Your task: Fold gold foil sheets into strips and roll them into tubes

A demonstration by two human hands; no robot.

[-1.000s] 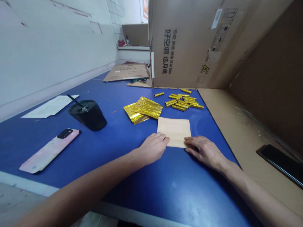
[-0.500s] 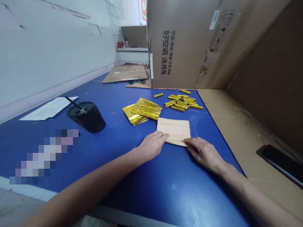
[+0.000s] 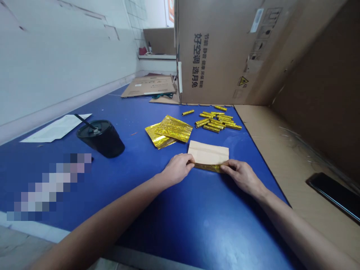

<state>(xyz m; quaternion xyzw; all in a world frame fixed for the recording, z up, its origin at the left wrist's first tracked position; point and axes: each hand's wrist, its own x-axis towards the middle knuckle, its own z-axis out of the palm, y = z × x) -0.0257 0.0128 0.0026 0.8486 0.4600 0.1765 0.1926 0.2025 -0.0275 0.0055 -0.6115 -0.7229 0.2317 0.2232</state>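
A tan paper sheet lies on the blue table, and a strip of gold foil shows along its near edge. My left hand pinches the sheet's near left corner, and my right hand holds the near right corner. Behind the sheet are overlapping gold foil sheets. Farther back and to the right lies a loose heap of small gold foil rolls. How the foil sits against the paper is hidden by the fold and my fingers.
A black lidded cup with a straw and a white paper are left of my hands. A pixelated object lies near the front. A large cardboard box rises behind the table, and a black phone rests on cardboard at right.
Both hands have closed on the paper's near edge and lifted or folded it away from me. Gold foil now shows along that edge, and the sheet's near edge has shifted farther from me.
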